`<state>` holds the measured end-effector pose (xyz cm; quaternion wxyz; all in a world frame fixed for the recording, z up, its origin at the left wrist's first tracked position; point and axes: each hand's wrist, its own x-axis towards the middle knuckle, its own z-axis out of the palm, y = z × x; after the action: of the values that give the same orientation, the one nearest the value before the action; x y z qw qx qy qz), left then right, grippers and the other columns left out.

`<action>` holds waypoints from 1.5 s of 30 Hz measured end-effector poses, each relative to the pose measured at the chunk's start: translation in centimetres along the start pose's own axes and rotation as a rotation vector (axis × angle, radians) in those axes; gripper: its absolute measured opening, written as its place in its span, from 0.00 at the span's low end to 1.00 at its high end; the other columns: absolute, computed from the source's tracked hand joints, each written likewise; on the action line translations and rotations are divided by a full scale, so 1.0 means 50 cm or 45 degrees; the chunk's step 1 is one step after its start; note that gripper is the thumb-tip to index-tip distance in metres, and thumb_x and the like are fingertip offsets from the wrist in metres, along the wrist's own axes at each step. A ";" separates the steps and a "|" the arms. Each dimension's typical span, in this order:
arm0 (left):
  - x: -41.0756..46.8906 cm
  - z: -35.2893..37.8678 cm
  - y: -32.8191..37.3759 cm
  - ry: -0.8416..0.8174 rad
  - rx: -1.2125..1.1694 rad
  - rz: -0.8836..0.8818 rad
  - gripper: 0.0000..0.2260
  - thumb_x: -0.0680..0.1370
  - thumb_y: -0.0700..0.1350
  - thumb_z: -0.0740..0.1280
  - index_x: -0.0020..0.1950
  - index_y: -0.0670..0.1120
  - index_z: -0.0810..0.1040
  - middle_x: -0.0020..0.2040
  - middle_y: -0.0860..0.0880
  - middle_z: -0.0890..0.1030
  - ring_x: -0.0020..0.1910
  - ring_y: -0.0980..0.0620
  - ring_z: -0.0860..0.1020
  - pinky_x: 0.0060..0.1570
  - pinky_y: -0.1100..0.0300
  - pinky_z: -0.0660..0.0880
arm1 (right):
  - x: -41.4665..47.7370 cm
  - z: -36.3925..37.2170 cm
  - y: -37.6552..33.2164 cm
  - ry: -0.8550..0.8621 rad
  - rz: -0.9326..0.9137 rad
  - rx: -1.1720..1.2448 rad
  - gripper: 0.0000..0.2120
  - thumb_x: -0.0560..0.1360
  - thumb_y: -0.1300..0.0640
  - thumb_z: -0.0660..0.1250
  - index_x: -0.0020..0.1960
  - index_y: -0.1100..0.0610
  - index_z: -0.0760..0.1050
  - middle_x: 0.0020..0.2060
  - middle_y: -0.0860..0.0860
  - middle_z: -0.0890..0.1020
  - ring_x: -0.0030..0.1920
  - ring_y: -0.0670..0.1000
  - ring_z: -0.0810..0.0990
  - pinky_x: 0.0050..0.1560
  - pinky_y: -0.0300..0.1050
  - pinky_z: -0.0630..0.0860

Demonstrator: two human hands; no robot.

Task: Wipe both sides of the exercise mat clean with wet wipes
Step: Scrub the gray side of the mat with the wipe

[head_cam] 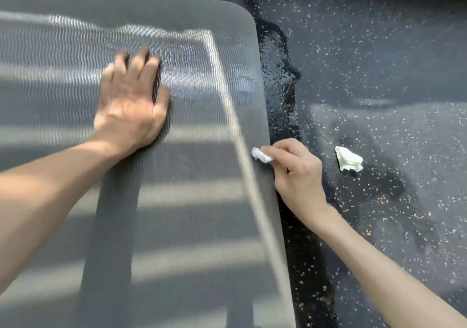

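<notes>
Grey ribbed exercise mat [177, 201] lies flat on the speckled floor [379, 49]. Left hand [131, 100] presses on it, fingers spread. Right hand [298, 171] pinches a wadded wet wipe [261, 155] at the mat's right edge. Mat judged soft, light, flexible; best gripped along the edge for turning.

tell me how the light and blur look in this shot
Head view: sun falls in bright bands across the mat, with glare on its ribs beyond the left hand; that arm casts a hard shadow; its fingertips and the mat's right edge are blurred; the right hand and its wipe look sharper; the wide lens bows the mat's edge.
</notes>
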<state>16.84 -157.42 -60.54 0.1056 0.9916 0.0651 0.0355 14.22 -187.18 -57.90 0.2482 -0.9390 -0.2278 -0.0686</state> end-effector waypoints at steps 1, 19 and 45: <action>-0.003 0.000 -0.001 0.009 -0.017 -0.006 0.25 0.80 0.53 0.51 0.73 0.41 0.64 0.76 0.39 0.64 0.71 0.33 0.62 0.69 0.39 0.61 | 0.029 0.008 0.006 0.019 0.023 0.016 0.10 0.71 0.73 0.66 0.46 0.64 0.83 0.40 0.57 0.80 0.39 0.56 0.79 0.40 0.43 0.73; 0.000 -0.023 0.008 -0.005 -0.124 -0.108 0.25 0.78 0.52 0.55 0.73 0.42 0.68 0.74 0.42 0.67 0.72 0.37 0.63 0.70 0.44 0.60 | 0.116 0.011 -0.015 -0.031 0.083 0.029 0.08 0.74 0.64 0.66 0.44 0.61 0.84 0.40 0.54 0.80 0.39 0.53 0.79 0.41 0.39 0.72; 0.006 -0.018 0.008 -0.091 -0.087 -0.146 0.26 0.77 0.53 0.54 0.73 0.45 0.68 0.75 0.45 0.67 0.74 0.41 0.61 0.71 0.47 0.56 | 0.504 0.102 0.061 0.001 -0.011 -0.127 0.08 0.71 0.69 0.65 0.41 0.62 0.83 0.37 0.57 0.79 0.38 0.56 0.77 0.36 0.42 0.64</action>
<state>17.13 -157.59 -59.54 0.1435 0.9827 0.1167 -0.0040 38.06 -177.06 -57.54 0.2008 -0.9493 -0.2280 -0.0814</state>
